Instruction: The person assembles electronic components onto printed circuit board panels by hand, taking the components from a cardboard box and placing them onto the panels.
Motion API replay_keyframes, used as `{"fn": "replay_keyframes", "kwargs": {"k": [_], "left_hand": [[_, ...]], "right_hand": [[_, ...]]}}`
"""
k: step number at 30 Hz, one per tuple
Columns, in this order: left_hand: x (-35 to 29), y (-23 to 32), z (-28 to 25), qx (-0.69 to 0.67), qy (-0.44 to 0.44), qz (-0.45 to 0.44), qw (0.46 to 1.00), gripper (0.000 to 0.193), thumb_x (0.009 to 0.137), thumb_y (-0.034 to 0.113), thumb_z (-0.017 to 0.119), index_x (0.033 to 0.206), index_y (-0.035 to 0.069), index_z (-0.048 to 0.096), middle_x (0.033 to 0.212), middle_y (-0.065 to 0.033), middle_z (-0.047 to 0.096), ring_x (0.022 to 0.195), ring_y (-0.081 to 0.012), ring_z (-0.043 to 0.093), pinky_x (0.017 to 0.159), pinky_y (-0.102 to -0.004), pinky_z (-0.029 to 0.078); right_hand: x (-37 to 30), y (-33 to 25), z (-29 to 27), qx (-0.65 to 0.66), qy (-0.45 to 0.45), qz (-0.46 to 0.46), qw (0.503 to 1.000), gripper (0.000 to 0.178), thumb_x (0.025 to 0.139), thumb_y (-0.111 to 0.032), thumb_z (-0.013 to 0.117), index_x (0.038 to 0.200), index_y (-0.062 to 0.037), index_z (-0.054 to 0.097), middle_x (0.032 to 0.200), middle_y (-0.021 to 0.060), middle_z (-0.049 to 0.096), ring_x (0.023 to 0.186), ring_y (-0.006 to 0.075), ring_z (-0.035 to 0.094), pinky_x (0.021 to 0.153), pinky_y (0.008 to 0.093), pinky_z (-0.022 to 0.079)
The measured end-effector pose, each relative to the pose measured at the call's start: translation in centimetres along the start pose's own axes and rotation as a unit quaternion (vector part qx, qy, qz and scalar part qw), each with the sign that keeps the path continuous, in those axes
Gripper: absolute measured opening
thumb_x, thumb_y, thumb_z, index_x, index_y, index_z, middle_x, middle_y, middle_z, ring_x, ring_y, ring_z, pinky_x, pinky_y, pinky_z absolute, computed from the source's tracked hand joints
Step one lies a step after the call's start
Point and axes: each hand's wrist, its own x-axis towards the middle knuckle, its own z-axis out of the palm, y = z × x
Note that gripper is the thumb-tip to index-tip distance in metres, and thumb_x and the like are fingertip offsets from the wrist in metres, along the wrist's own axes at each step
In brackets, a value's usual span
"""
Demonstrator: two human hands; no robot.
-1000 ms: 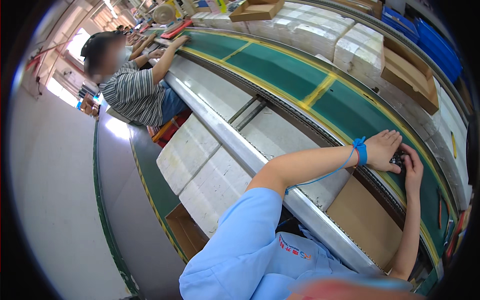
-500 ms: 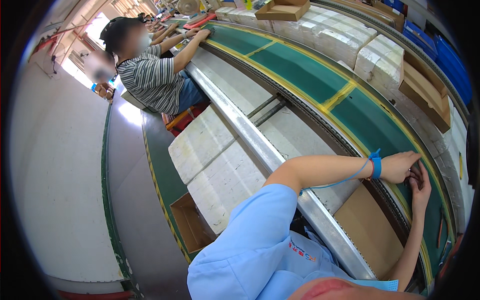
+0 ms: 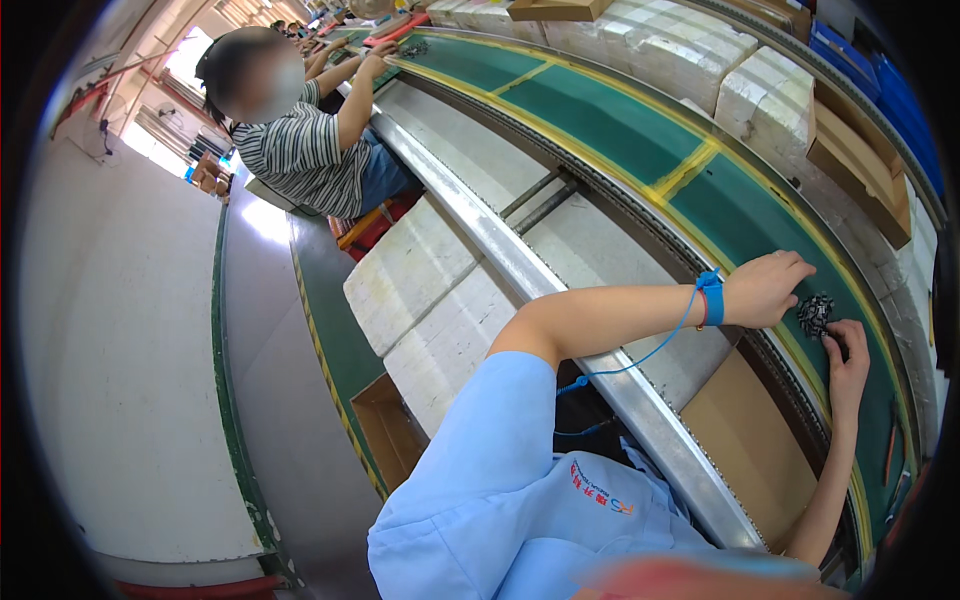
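A small heap of black and silver parts (image 3: 815, 314), too small to name, lies on the green belt (image 3: 745, 232) at the right. Just to its left is my left hand (image 3: 766, 288), its thumb and fingers apart and nothing seen in them. A blue wristband (image 3: 711, 299) with a thin blue cord is around that wrist. Against the near right edge of the heap rests my right hand (image 3: 848, 356), fingers bent and slightly spread, the tips touching the parts.
A metal rail (image 3: 630, 395) and white foam blocks (image 3: 425, 290) lie on my side of the belt. Beyond it stand more foam blocks (image 3: 690, 65) and a cardboard tray (image 3: 858, 160). At the far left a co-worker in a striped shirt (image 3: 295, 160) reaches onto the belt.
My hands have parted: the left has drawn up and to the left, uncovering the heap between them. The right hand has shifted slightly. Farther up the line, the co-worker's arm has pulled back a little.
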Motion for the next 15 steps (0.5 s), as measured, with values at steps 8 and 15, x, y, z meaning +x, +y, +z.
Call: {"fn": "replay_keyframes", "kwargs": {"k": [8, 15], "left_hand": [[0.0, -0.1, 0.3, -0.034, 0.01, -0.029, 0.999, 0.045, 0.082, 0.009, 0.069, 0.124, -0.001, 0.056, 0.118, -0.0194, 0.06, 0.113, -0.0362, 0.057, 0.098, -0.0415, 0.047], [0.7, -1.3, 0.3, -0.132, 0.025, -0.088, 0.987, 0.045, 0.082, 0.007, 0.069, 0.124, -0.004, 0.056, 0.118, -0.0209, 0.063, 0.113, -0.0346, 0.061, 0.099, -0.0406, 0.048]], "right_hand": [[-0.3, -0.6, 0.3, -0.071, 0.048, -0.033, 0.996, 0.009, 0.088, 0.003, 0.061, 0.097, 0.0017, 0.059, 0.095, 0.011, 0.058, 0.087, 0.0246, 0.06, 0.079, 0.0297, 0.047], [-0.1, -2.7, 0.6, -0.078, 0.092, -0.022, 0.992, 0.008, 0.091, -0.003, 0.062, 0.096, 0.0011, 0.059, 0.094, 0.0095, 0.059, 0.087, 0.0219, 0.06, 0.08, 0.0283, 0.047]]}}
